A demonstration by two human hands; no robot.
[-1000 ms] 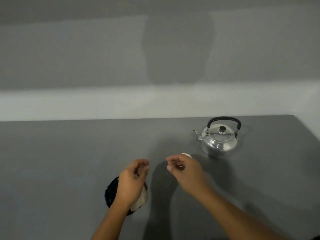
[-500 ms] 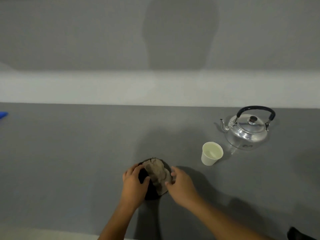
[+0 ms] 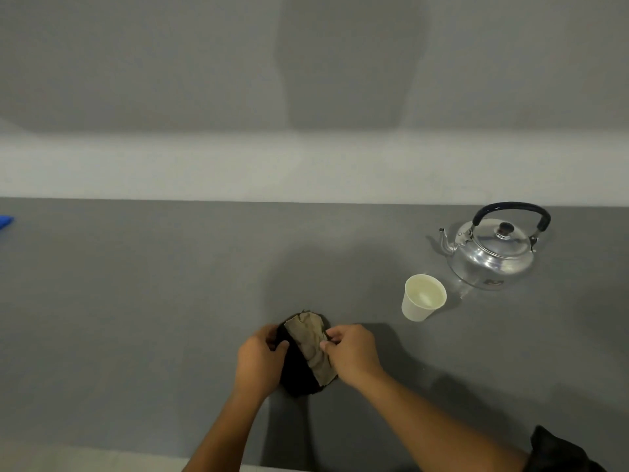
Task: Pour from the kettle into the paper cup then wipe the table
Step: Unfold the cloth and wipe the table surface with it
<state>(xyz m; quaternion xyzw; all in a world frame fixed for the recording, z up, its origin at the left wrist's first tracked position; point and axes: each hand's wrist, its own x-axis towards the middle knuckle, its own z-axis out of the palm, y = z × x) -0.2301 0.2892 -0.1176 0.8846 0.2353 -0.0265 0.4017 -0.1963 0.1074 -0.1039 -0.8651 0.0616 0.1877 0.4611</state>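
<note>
— Since a second ago both hands have come down onto the cloth [image 3: 308,349]; before that they were raised over the worktop [image 3: 136,301], pinched on nothing I could see.

— And the containers?

— Two. One paper cup [image 3: 423,298], white, upright, holding a pale liquid partway up. One metal kettle [image 3: 492,252], lid on with a dark knob, black handle standing up, spout pointing toward nine o'clock. What is inside it cannot be seen.

— Where do they sit?

— From the cloth, the cup lies at about two o'clock, the kettle farther out along the same line. They stand near each other, not touching.

— The hands?

— The left hand [image 3: 260,361] has its grip closed on the dark left edge of the cloth. The right hand [image 3: 352,352] pinches the tan fold on the right side. One cloth, bunched, black and tan, lying on the worktop at about six o'clock.

— Any writing?

— A small red mark low on the kettle's body — too small to read. A blue object [image 3: 6,221] shows at the left edge, at nine o'clock.
</note>
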